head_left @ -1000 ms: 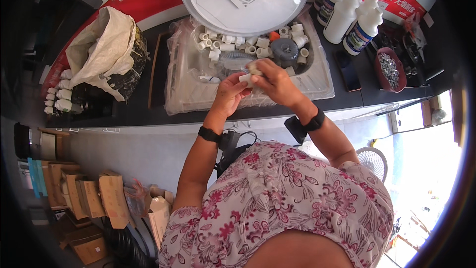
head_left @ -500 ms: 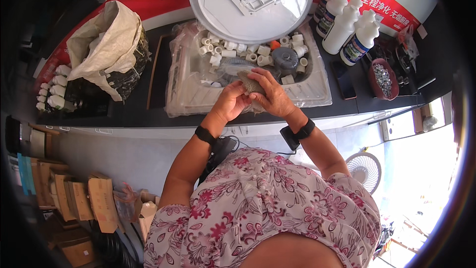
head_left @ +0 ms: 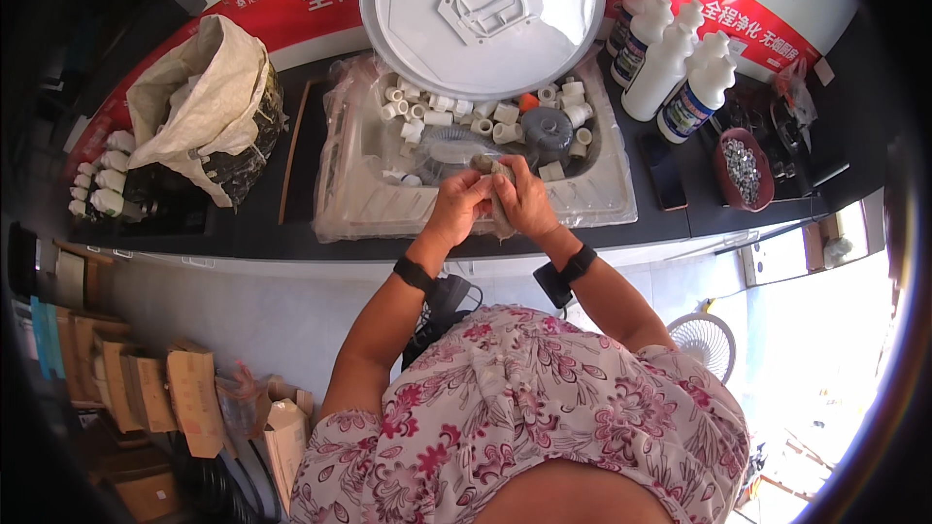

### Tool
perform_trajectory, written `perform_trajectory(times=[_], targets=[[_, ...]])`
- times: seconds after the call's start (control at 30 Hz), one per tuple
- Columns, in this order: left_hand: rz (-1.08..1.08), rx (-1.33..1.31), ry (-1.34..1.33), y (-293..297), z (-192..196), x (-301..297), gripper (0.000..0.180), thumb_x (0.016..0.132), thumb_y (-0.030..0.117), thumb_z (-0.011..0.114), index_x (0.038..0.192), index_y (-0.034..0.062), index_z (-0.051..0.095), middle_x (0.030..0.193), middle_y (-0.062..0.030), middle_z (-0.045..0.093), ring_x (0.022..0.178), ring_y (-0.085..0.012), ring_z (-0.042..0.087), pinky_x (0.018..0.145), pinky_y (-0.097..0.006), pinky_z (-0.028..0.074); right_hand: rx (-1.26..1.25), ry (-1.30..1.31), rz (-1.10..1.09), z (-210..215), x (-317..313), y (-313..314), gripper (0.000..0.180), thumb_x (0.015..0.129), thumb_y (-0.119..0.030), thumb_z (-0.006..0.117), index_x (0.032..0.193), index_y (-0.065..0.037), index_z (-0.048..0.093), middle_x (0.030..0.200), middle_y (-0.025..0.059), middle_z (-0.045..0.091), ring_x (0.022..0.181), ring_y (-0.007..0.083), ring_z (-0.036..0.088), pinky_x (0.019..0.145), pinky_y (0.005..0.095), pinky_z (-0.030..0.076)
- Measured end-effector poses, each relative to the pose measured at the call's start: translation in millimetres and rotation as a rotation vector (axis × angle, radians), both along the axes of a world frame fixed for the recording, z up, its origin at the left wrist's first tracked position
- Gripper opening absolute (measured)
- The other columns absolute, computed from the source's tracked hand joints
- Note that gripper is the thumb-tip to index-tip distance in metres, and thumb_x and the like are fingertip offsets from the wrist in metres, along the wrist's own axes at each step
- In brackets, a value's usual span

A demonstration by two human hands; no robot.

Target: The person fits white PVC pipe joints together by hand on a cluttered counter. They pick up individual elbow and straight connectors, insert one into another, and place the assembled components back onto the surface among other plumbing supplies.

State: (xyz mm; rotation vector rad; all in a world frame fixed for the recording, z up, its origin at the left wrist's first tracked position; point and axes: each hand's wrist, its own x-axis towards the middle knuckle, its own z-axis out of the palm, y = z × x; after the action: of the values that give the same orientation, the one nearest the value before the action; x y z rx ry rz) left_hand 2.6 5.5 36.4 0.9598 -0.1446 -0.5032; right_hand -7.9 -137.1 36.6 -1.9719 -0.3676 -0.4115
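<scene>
Both hands are closed on a greyish-brown cloth (head_left: 499,202) in front of the sink. My left hand (head_left: 454,206) pinches it from the left, while my right hand (head_left: 530,202) wraps fingers and thumb over its other side. Something small may be inside the folds; I cannot make it out. Just beyond my fingers lies the plastic-wrapped sink basin (head_left: 340,212), holding several white pipe fittings (head_left: 439,118), an orange piece (head_left: 528,102), a dark grey round item (head_left: 547,129) and a clear-wrapped ribbed grey hose (head_left: 451,150).
A large round white panel (head_left: 417,19) leans over the basin's back. White bottles (head_left: 658,73), a phone (head_left: 664,175) and a reddish bowl of metal nuts (head_left: 743,170) stand at right. An open woven sack (head_left: 209,107) sits left. Cardboard boxes (head_left: 194,398) and a fan (head_left: 703,344) are below.
My hands have drawn slightly nearer to my body, and the right one has closed further round the cloth, bunching it. The view has shifted slightly.
</scene>
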Motion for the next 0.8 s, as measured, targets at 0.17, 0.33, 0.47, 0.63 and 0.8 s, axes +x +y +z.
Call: perform_trajectory(times=[0.17,0.33,0.47,0.63,0.8], targets=[[0.047,0.101,-0.055,-3.2,-22.6,0.8,0.021,0.086,0.022,0.052,0.095,0.0029,0.055,0.087,-0.0034,0.057,0.077,-0.0110,0.055,0.070,-0.027,0.048,-0.006,0.075,-0.063,-6.5,-0.2,0.0,0.027,0.086,-0.026,0.046,0.099,-0.002,0.046,0.079,0.0231,0.058,0.075,0.0419,0.056,0.064,0.0434,0.045],[-0.008,0.349,-0.221,-2.4,-18.0,5.3,0.021,0.086,0.017,0.051,0.098,-0.0001,0.054,0.090,-0.0052,0.057,0.078,-0.0103,0.056,0.068,-0.025,0.049,0.026,0.146,-0.129,-19.3,10.1,-4.9,0.027,0.086,-0.026,0.047,0.098,-0.003,0.046,0.077,0.0231,0.058,0.075,0.0413,0.056,0.064,0.0430,0.045],[0.051,0.347,-0.256,-1.3,-7.5,1.1,0.023,0.085,0.012,0.052,0.103,-0.0018,0.052,0.091,-0.0053,0.057,0.078,-0.0098,0.056,0.068,-0.023,0.048,0.089,0.161,-0.097,-9.9,3.9,-3.6,0.030,0.085,-0.030,0.049,0.099,-0.003,0.047,0.079,0.0232,0.058,0.077,0.0401,0.057,0.064,0.0411,0.045],[0.059,0.289,-0.190,1.6,-13.2,4.6,0.024,0.083,0.009,0.053,0.105,-0.0001,0.050,0.092,-0.0057,0.057,0.084,-0.0114,0.055,0.074,-0.026,0.048,0.086,0.172,-0.044,-12.8,3.3,-3.9,0.034,0.085,-0.032,0.049,0.103,-0.004,0.046,0.081,0.0236,0.059,0.080,0.0413,0.057,0.065,0.0403,0.046],[-0.084,0.221,0.036,9.5,-21.4,9.1,0.025,0.086,0.022,0.051,0.102,0.0032,0.051,0.090,-0.0052,0.057,0.079,-0.0122,0.058,0.069,-0.028,0.050,0.117,0.121,-0.142,-14.3,-0.9,3.5,0.030,0.086,-0.030,0.049,0.100,-0.003,0.047,0.080,0.0227,0.059,0.079,0.0410,0.056,0.064,0.0416,0.045]])
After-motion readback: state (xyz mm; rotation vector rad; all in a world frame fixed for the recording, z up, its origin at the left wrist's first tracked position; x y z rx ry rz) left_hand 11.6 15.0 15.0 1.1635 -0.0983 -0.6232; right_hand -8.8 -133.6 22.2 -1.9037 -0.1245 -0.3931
